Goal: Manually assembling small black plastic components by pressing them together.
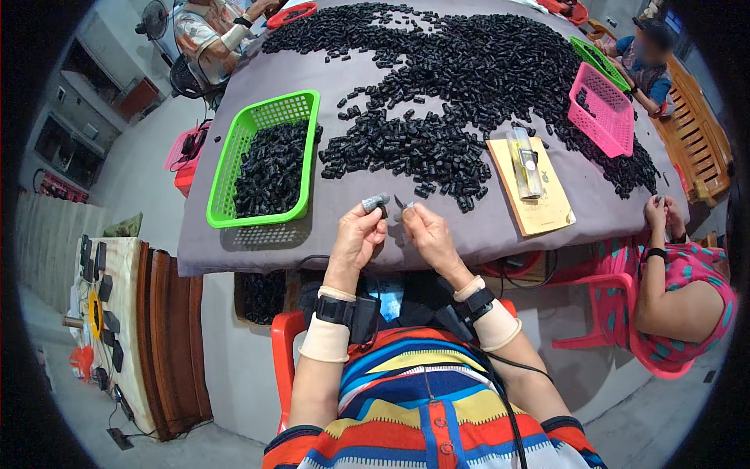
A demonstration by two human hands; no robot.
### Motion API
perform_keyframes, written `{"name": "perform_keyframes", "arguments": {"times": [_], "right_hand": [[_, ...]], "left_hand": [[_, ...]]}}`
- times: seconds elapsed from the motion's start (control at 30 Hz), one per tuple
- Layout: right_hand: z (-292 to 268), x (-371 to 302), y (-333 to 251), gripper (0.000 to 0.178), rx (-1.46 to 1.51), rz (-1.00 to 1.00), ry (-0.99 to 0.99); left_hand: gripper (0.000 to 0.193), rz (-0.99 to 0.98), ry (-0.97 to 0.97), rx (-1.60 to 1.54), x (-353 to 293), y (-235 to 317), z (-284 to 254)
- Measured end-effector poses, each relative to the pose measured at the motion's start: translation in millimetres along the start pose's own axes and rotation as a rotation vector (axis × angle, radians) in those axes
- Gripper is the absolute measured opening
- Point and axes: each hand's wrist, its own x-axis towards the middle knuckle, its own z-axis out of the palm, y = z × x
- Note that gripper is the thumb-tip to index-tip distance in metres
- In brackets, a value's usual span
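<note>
Both my hands are raised over the near edge of the cloth-covered table. My left hand (358,238) pinches a small black cylindrical part (383,211) between thumb and fingers. A grey wrapping (374,202) shows at those fingertips. Close to its right, my right hand (431,237) is closed on a small dark pointed blade (398,202), whose tip slants up toward the left hand. The blade and the part are apart. Beyond the hands lies a large spread of similar black parts (406,144). To the left stands a green plastic basket (220,176) filled with them.
A yellow-covered book (547,209) with a clear plastic case (525,162) on top lies to the right. Past it are a pink basket (605,117) and a green basket (600,62). Other people sit around the table, one at near right (680,301). Cables run by my arms.
</note>
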Motion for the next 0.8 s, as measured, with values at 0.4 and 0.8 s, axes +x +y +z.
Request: {"name": "perform_keyframes", "arguments": {"times": [0.4, 0.8], "right_hand": [[9, -6, -13, 0.024, -0.376, -0.271, -0.026], [12, -4, -6, 0.026, -0.297, -0.268, 0.057]], "left_hand": [[0.027, -0.013, -0.107, -0.108, -5, -2, -12], [0.029, -0.020, -0.181, -0.097, -7, -1, -11]]}}
